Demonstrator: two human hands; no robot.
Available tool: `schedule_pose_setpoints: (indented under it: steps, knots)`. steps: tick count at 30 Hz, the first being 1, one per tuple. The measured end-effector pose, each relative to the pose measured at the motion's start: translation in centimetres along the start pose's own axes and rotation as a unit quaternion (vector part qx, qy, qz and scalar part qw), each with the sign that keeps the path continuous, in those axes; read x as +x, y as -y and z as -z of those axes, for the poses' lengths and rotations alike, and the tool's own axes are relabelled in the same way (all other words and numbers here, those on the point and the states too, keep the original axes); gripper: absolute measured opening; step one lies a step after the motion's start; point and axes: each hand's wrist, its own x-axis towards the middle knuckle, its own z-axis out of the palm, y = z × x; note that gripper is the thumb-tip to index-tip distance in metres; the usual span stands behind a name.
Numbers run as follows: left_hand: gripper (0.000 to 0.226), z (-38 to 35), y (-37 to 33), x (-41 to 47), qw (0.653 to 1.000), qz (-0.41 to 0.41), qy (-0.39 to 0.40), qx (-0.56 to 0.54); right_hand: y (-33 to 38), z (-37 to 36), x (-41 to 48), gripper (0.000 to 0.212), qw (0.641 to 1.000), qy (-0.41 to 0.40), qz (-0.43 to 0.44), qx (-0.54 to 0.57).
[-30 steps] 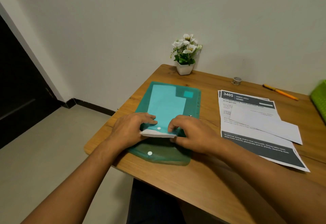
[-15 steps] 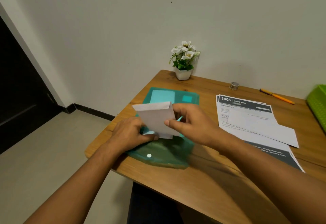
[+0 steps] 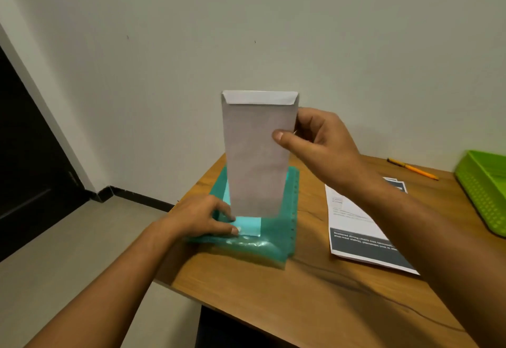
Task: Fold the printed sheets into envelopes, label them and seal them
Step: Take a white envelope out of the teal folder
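Left grip (image 3: 202, 217): shown bare; a short-trimmed nail is seen on the thumb.
Right grip (image 3: 320, 142): shown bare; a short-trimmed thumbnail is seen.
Forearms (image 3: 115, 279): seen bare up to the frame edge.
Lap: dark cloth (image 3: 232, 328) is seen under the tabletop (image 3: 301, 293) edge; the garment cannot be told.

the upright envelope (image 3: 257, 156) hides the far half of the teal folder (image 3: 273, 249) and most fingers of the right hand (image 3: 320, 139). at four o'clock, the right forearm (image 3: 410, 224) covers part of the printed sheets (image 3: 353, 219); their text is blurred. at three o'clock, the green tray (image 3: 482, 191) is cut off by the frame edge.
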Motion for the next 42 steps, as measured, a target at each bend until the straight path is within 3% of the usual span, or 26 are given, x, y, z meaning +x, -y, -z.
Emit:
schedule_pose_setpoints:
  steps: [5,10,12,15,21,23,26,31,35,42]
  knots:
    - [0.044,2.5,-0.8,1.4,0.998,-0.011,0.033,-0.059,-1.3,2.2,-0.5,0.023,0.998,-0.064,-0.004,-0.021]
    - [0.050,3.2,-3.2,3.3,0.991,-0.037,-0.098,-0.081,-3.9,4.0,-1.7,0.026,0.992,-0.115,-0.027,-0.043]
    - [0.057,2.9,-5.1,4.2,0.978,-0.055,-0.148,-0.139,-4.8,4.7,-2.3,0.028,0.991,-0.122,-0.043,-0.038]
    - [0.062,2.0,-8.4,5.9,0.949,-0.105,-0.150,-0.257,-6.2,5.9,-3.3,0.033,0.988,-0.132,-0.075,-0.017]
    - [0.026,-0.2,-15.1,9.2,0.902,-0.161,-0.158,-0.369,-9.1,8.7,-6.3,0.035,0.971,-0.183,-0.149,0.049]
    - [0.025,-1.2,-16.9,10.1,0.897,-0.152,-0.167,-0.381,-10.1,9.5,-7.5,0.037,0.955,-0.223,-0.181,0.080]
    - [0.027,-3.0,-18.6,11.5,0.902,-0.130,-0.176,-0.372,-11.4,10.8,-9.3,0.034,0.913,-0.274,-0.260,0.155]
    - [0.032,-5.3,-20.4,13.4,0.917,-0.090,-0.174,-0.348,-12.4,12.4,-11.6,0.035,0.842,-0.283,-0.335,0.315]
    - [0.040,-6.7,-20.8,14.7,0.933,-0.077,-0.160,-0.312,-13.2,13.2,-12.6,0.037,0.824,-0.277,-0.350,0.349]
    - [0.054,-8.2,-20.0,16.2,0.969,-0.078,-0.097,-0.213,-15.3,13.4,-12.9,0.028,0.811,-0.307,-0.411,0.280]
